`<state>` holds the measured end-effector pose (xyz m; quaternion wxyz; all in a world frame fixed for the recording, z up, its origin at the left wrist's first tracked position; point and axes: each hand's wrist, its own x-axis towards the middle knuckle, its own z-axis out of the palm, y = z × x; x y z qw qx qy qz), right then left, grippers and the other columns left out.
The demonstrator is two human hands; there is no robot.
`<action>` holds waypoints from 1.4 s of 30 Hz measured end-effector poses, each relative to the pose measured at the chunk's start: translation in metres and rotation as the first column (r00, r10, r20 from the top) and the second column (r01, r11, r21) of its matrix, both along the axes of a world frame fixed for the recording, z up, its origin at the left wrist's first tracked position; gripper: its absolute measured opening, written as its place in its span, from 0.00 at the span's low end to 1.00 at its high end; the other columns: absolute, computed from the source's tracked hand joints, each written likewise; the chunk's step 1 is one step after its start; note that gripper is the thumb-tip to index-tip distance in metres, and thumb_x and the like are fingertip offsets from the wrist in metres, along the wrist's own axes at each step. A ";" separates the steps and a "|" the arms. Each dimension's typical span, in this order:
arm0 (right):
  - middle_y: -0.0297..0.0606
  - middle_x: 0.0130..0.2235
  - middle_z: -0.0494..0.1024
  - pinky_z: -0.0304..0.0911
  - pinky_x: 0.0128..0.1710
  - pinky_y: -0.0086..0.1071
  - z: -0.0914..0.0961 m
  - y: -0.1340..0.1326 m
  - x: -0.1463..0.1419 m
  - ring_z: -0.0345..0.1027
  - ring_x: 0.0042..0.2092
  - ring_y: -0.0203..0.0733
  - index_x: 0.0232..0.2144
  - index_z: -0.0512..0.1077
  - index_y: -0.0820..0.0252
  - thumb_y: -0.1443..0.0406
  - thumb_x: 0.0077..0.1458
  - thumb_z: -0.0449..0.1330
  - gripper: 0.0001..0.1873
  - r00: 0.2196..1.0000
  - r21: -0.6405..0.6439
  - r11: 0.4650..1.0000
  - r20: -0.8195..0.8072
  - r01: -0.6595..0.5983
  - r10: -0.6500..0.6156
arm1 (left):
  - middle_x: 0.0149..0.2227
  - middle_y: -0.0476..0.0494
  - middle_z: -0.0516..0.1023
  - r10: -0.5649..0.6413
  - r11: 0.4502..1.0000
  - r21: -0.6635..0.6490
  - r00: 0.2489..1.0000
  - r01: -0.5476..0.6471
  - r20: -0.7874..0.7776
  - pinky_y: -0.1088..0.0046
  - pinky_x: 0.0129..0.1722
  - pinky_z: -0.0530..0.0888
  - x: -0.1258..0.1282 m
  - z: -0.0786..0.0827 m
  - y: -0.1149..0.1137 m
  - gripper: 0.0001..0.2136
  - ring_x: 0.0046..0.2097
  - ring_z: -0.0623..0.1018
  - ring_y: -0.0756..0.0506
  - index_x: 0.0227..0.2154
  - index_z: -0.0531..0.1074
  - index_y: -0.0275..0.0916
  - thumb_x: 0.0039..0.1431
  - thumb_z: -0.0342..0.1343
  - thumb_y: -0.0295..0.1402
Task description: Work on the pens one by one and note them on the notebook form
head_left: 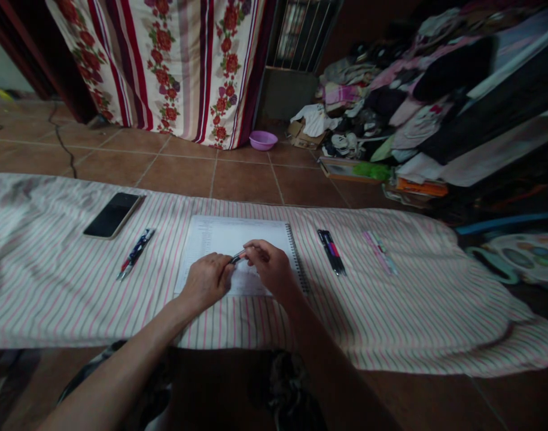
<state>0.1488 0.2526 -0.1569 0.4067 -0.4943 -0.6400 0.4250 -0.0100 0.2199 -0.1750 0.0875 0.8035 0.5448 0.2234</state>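
A pen [239, 256] is held between both hands above a spiral notebook [238, 230]. My left hand [207, 275] is closed around the pen's dark left end. At its other end, the fingertips of my right hand [269, 263] pinch the pen. The notebook lies open on a striped cloth [166, 323], its coil on the right, with faint writing on the page. Left of it lie several pens [136, 254] close together. Dark pens [331, 251] rest to the right of the coil, and pink and pale pens [380, 252] farther right.
A smartphone [113, 215] lies at the cloth's back left. Beyond, on the tiled floor, sits a purple basin [263, 140] beside a floral curtain [166, 66]. Clothes and boxes are heaped [368, 102] at the back right. A cable [65, 140] runs along the floor at left.
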 end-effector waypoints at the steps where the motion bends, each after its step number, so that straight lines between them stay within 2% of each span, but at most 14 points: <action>1: 0.35 0.26 0.75 0.63 0.28 0.28 -0.001 0.000 0.000 0.68 0.27 0.35 0.32 0.71 0.59 0.61 0.52 0.53 0.10 1.000 0.023 1.000 0.013 -0.010 0.010 | 0.29 0.41 0.75 0.002 1.000 0.001 1.000 -0.002 0.007 0.68 0.32 0.68 0.000 0.000 0.000 0.16 0.33 0.74 0.44 0.32 0.70 0.35 0.62 0.37 0.34; 5: 0.35 0.27 0.74 0.62 0.26 0.27 0.000 0.000 0.000 0.69 0.30 0.36 0.35 0.71 0.59 0.61 0.53 0.51 0.12 1.000 0.057 0.998 0.014 -0.029 0.028 | 0.29 0.42 0.76 0.022 1.000 0.007 0.999 -0.022 0.029 0.70 0.32 0.68 -0.001 0.002 0.000 0.14 0.33 0.74 0.45 0.32 0.70 0.37 0.61 0.39 0.34; 9: 0.34 0.27 0.74 0.61 0.22 0.26 0.003 0.000 -0.001 0.67 0.25 0.35 0.38 0.68 0.60 0.56 0.51 0.54 0.16 0.999 -0.032 0.999 -0.046 -0.005 0.003 | 0.28 0.41 0.75 0.020 0.999 0.029 1.000 -0.020 0.015 0.69 0.31 0.69 -0.002 0.002 0.000 0.15 0.32 0.74 0.44 0.32 0.70 0.36 0.61 0.39 0.34; 11: 0.32 0.22 0.72 0.59 0.21 0.26 0.003 0.001 -0.002 0.64 0.21 0.34 0.32 0.68 0.60 0.53 0.49 0.55 0.16 1.000 -0.079 0.997 -0.024 0.018 -0.020 | 0.28 0.40 0.75 0.014 0.998 0.057 1.000 -0.013 -0.010 0.68 0.32 0.69 -0.002 0.001 0.000 0.16 0.32 0.73 0.44 0.32 0.71 0.36 0.61 0.38 0.34; 13: 0.30 0.17 0.68 0.57 0.20 0.26 0.002 0.001 -0.002 0.61 0.20 0.33 0.23 0.67 0.59 0.52 0.48 0.56 0.17 0.998 -0.079 0.996 0.038 0.043 -0.040 | 0.28 0.40 0.75 0.010 0.996 0.086 0.999 -0.007 -0.033 0.68 0.32 0.69 -0.001 0.000 0.000 0.16 0.32 0.73 0.44 0.32 0.71 0.36 0.61 0.38 0.34; 15: 0.30 0.16 0.66 0.55 0.20 0.26 0.000 0.001 -0.001 0.59 0.19 0.32 0.19 0.65 0.59 0.53 0.49 0.56 0.17 0.997 -0.068 0.997 0.070 0.045 -0.040 | 0.28 0.40 0.75 0.004 0.995 0.100 0.999 0.000 -0.045 0.68 0.32 0.69 0.000 0.000 0.000 0.15 0.32 0.73 0.44 0.33 0.71 0.36 0.61 0.39 0.34; 19: 0.32 0.21 0.71 0.58 0.22 0.26 -0.002 0.002 0.001 0.62 0.21 0.33 0.28 0.70 0.59 0.59 0.51 0.54 0.10 0.999 -0.016 0.999 0.030 -0.038 0.038 | 0.27 0.41 0.74 -0.008 0.998 0.066 0.999 0.010 -0.033 0.68 0.32 0.69 0.000 0.000 0.000 0.15 0.31 0.73 0.44 0.31 0.70 0.36 0.61 0.39 0.34; 23: 0.35 0.29 0.76 0.63 0.28 0.27 -0.001 0.000 0.002 0.66 0.27 0.34 0.33 0.71 0.58 0.64 0.54 0.50 0.11 0.994 0.083 0.992 0.059 -0.099 0.094 | 0.29 0.41 0.76 -0.009 1.000 0.000 1.000 0.009 0.023 0.68 0.32 0.69 -0.002 0.001 0.001 0.14 0.33 0.74 0.44 0.32 0.70 0.36 0.61 0.39 0.33; 27: 0.35 0.30 0.76 0.64 0.30 0.28 0.002 -0.003 0.000 0.67 0.27 0.34 0.41 0.69 0.58 0.62 0.54 0.51 0.13 0.995 0.118 0.993 0.094 -0.032 0.021 | 0.30 0.42 0.76 0.011 1.000 0.005 1.000 -0.011 0.013 0.69 0.32 0.69 -0.002 0.000 0.001 0.14 0.33 0.74 0.45 0.33 0.70 0.36 0.61 0.40 0.33; 29: 0.34 0.24 0.75 0.62 0.26 0.27 0.002 -0.003 0.000 0.65 0.23 0.34 0.38 0.69 0.60 0.58 0.53 0.53 0.14 0.995 0.051 0.999 0.100 0.015 -0.020 | 0.29 0.42 0.75 0.011 0.999 0.038 1.000 -0.010 -0.022 0.69 0.32 0.69 -0.002 0.000 0.000 0.14 0.32 0.73 0.45 0.32 0.70 0.37 0.61 0.40 0.34; 31: 0.31 0.19 0.71 0.59 0.21 0.26 0.001 -0.002 0.000 0.62 0.19 0.33 0.29 0.69 0.60 0.55 0.51 0.55 0.14 0.994 -0.039 0.999 0.105 0.029 -0.025 | 0.28 0.42 0.75 -0.001 0.998 0.065 0.999 0.003 -0.042 0.69 0.32 0.69 -0.001 0.000 0.000 0.14 0.32 0.73 0.45 0.31 0.70 0.37 0.61 0.40 0.33; 34: 0.31 0.18 0.69 0.56 0.18 0.25 0.000 0.000 0.001 0.59 0.17 0.31 0.22 0.68 0.60 0.55 0.51 0.55 0.14 0.997 -0.093 0.996 0.073 -0.004 0.011 | 0.27 0.41 0.75 -0.014 0.997 0.076 0.999 0.018 -0.048 0.68 0.31 0.69 0.000 0.000 -0.001 0.14 0.31 0.73 0.44 0.31 0.70 0.36 0.61 0.39 0.33; 38: 0.32 0.22 0.72 0.57 0.18 0.24 0.001 0.001 0.004 0.62 0.21 0.32 0.29 0.71 0.60 0.60 0.51 0.54 0.10 0.998 -0.075 0.995 -0.022 -0.064 0.062 | 0.28 0.41 0.75 -0.019 0.999 0.041 0.999 0.020 -0.040 0.68 0.32 0.69 0.000 0.000 0.000 0.14 0.32 0.73 0.44 0.32 0.70 0.36 0.61 0.39 0.33; 42: 0.36 0.28 0.75 0.60 0.22 0.25 0.003 0.000 0.004 0.65 0.25 0.33 0.34 0.70 0.60 0.62 0.52 0.51 0.11 0.992 -0.023 0.992 -0.014 -0.124 0.124 | 0.28 0.40 0.75 -0.020 0.999 0.025 1.000 0.020 -0.017 0.68 0.31 0.69 -0.001 0.002 0.001 0.16 0.32 0.74 0.44 0.32 0.70 0.35 0.62 0.38 0.34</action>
